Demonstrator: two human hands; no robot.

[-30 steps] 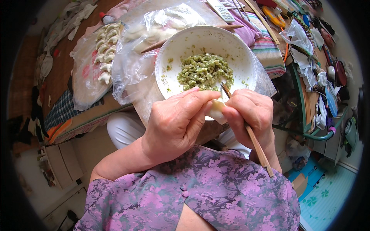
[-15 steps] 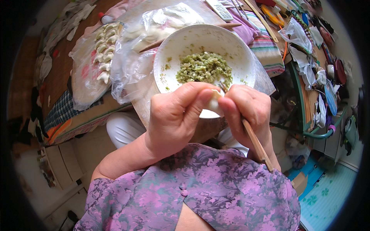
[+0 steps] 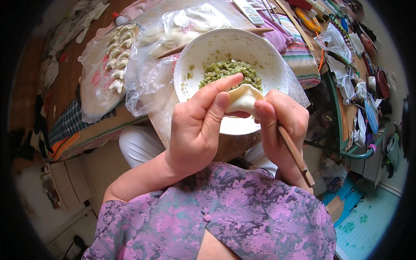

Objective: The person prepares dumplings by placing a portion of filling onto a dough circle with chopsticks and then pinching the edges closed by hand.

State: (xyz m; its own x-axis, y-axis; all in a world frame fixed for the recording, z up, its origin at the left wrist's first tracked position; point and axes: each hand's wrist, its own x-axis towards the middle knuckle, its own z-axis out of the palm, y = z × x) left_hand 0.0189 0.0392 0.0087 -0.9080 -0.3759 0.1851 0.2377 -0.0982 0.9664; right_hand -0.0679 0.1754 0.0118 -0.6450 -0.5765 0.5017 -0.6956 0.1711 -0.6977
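A home, by the look of it: a remote control [image 3: 248, 11] lies near striped cloth [image 3: 303, 66], checked fabric [image 3: 74, 129] shows at left, household clutter [image 3: 371, 113] crowds the right.

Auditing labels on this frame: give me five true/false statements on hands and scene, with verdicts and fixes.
1. The left hand and right hand both hold one dumpling. True.
2. The left hand grips the wooden utensil. False: the right hand does.
3. Green filling lies in the white bowl. True.
4. The lined-up dumplings lie right of the bowl. False: left of it.
5. The purple top is patterned. True.
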